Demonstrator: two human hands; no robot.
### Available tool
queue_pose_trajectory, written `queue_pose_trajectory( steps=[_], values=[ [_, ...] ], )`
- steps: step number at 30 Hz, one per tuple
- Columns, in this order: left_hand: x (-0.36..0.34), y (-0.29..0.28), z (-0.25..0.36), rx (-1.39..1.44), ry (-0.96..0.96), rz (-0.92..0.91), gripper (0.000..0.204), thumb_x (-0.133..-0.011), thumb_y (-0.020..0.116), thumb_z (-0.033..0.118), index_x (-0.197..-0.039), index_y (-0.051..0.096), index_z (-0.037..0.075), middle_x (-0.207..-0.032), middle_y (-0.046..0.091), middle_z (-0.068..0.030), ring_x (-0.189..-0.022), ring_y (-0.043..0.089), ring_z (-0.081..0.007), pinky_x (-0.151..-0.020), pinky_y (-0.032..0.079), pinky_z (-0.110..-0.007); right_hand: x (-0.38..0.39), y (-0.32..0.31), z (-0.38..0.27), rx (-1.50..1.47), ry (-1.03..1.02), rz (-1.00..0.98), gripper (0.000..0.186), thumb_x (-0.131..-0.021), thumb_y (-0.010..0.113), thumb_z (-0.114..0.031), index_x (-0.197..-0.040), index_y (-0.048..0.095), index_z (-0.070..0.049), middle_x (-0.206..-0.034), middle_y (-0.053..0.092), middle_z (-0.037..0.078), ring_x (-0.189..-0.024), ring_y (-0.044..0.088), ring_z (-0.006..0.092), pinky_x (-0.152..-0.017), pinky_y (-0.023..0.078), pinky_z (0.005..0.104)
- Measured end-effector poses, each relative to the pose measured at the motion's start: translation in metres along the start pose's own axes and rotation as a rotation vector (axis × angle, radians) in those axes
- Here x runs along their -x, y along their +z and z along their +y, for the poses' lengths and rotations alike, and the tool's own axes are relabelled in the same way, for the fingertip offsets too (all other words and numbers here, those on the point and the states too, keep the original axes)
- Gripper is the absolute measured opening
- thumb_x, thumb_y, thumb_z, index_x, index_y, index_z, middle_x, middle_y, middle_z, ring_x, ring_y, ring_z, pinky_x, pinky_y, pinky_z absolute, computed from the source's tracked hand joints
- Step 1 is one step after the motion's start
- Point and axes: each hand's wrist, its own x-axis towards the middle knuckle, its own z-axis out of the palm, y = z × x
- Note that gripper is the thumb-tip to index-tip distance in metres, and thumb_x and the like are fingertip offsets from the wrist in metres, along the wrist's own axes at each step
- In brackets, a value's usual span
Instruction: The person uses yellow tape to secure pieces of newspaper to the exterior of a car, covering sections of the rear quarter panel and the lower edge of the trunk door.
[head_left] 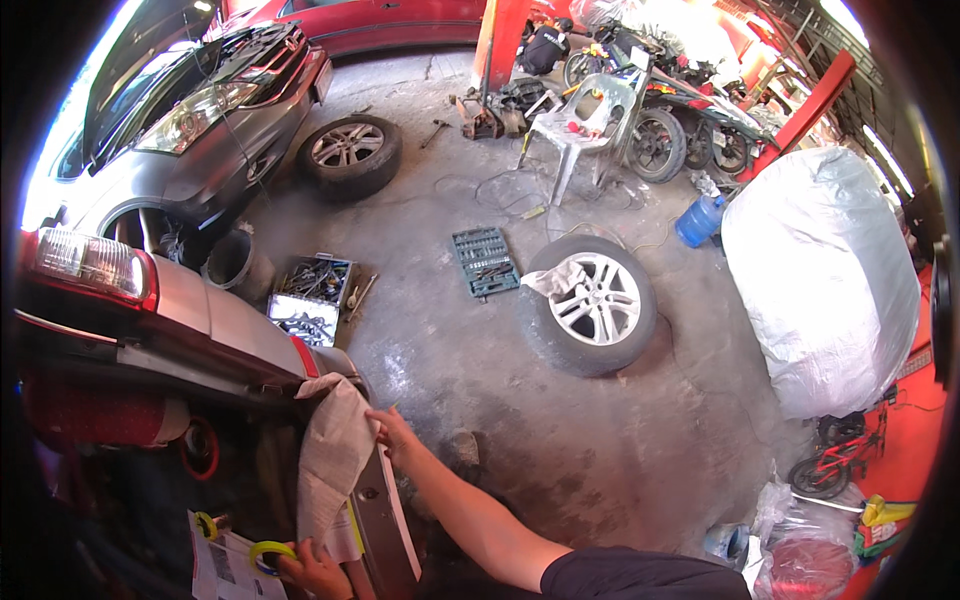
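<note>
A crinkled beige sheet (333, 445), cloth or paper, hangs over the open rear edge of a silver car (372, 495). My right hand (398, 440) pinches its right edge, with the forearm reaching in from the lower right. Low in the view, my left hand (318, 573) is closed at the right side of a yellow-green roll of tape (268, 556), and its upper finger touches the sheet's lower end. Part of this hand is hidden at the bottom. Another yellow tape roll (206, 526) rests on printed paper (222, 565) inside the car.
An open toolbox (312, 285) and a green socket set (485, 262) lie on the floor. Two wheels, one with a rag (560, 280) on it, lie farther out. Beyond are a plastic chair (585, 125), motorcycles, and a crouching person (545, 48). A large covered object (820, 280) stands right.
</note>
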Motion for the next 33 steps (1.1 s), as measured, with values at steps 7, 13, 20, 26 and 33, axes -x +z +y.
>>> queue_pose_trajectory(
  steps=[7,13,20,26,33],
  values=[
    [-0.017,-0.079,0.119,0.187,0.2,-0.268,0.021,-0.084,0.081,0.015,-0.103,0.076,0.009,-0.119,0.063,-0.0204,-0.111,0.06,-0.045,-0.096,0.048,-0.057,-0.069,-0.019,-0.029,-0.247,-0.3,-0.311,0.054,-0.109,0.047,-0.043,-0.134,0.064,0.002,-0.119,0.074,0.016,-0.107,0.073,0.0314,-0.09,0.063,0.05],
    [-0.033,-0.077,0.155,0.298,0.391,-0.303,0.016,-0.091,0.077,0.018,-0.097,0.069,0.006,-0.103,0.057,-0.02,-0.101,0.06,-0.0419,-0.099,0.042,-0.057,0.054,0.0,-0.11,0.117,-0.744,0.165,0.116,-0.079,0.086,-0.008,-0.173,0.018,-0.005,-0.105,0.07,0.011,-0.083,0.066,0.0188,-0.068,0.055,0.0345],
    [-0.042,-0.082,0.1,0.157,0.334,-0.159,0.011,-0.089,0.075,0.017,-0.095,0.07,0.009,-0.099,0.058,-0.014,-0.098,0.06,-0.0364,-0.094,0.042,-0.054,0.066,-0.006,-0.11,0.363,-0.623,0.173,0.088,-0.098,0.058,-0.024,-0.174,0.016,-0.01,-0.105,0.072,0.006,-0.084,0.074,0.0159,-0.066,0.049,0.0284],
    [-0.054,-0.091,0.056,0.065,0.178,-0.095,0.009,-0.088,0.075,0.015,-0.095,0.07,0.012,-0.101,0.059,-0.013,-0.1,0.06,-0.0363,-0.095,0.042,-0.053,0.002,-0.033,-0.093,0.13,-0.152,0.003,0.074,-0.104,0.062,-0.039,-0.161,0.04,0.001,-0.122,0.072,0.015,-0.107,0.072,0.0279,-0.092,0.057,0.0416],
    [-0.019,-0.079,0.062,-0.12,0.166,-0.376,0.018,-0.088,0.077,0.016,-0.103,0.072,0.009,-0.105,0.058,-0.0161,-0.101,0.058,-0.0398,-0.1,0.04,-0.054,-0.112,-0.081,-0.071,-0.212,0.271,-0.317,0.067,-0.094,0.083,-0.037,-0.151,0.056,-0.013,-0.122,0.075,0.01,-0.104,0.072,0.0255,-0.094,0.056,0.0476]
  ],
)
